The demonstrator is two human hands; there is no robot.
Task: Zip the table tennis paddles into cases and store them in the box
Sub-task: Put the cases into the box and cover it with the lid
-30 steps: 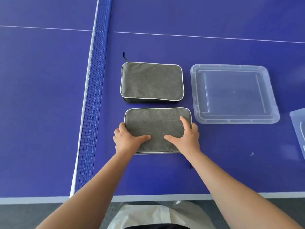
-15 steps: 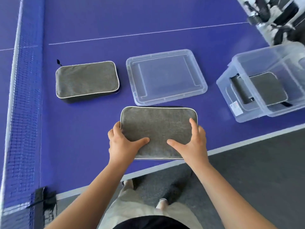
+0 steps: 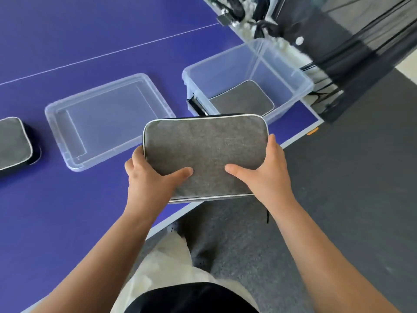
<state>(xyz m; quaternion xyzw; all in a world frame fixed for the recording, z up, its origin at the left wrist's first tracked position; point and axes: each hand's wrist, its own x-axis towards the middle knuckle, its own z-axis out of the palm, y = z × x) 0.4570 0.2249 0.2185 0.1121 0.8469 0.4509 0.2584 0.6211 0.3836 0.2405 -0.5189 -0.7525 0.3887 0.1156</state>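
I hold a zipped grey paddle case (image 3: 205,145) with white piping level in the air, over the table's near edge. My left hand (image 3: 150,177) grips its left end and my right hand (image 3: 268,175) grips its right end, thumbs on top. Just beyond it stands the clear plastic box (image 3: 291,71), open, with another grey case (image 3: 244,98) lying flat inside. A third grey case (image 3: 13,143) lies on the blue table at the far left.
The box's clear lid (image 3: 106,118) lies upside down on the blue table (image 3: 67,211) between the left case and the box. Dark netting and equipment (image 3: 338,48) stand past the table's right corner. Grey carpet (image 3: 361,177) lies below the held case.
Both hands lifted the case off the table and carried it right, toward the open box. The view swung right, bringing the box in and pushing the other case to the left edge.
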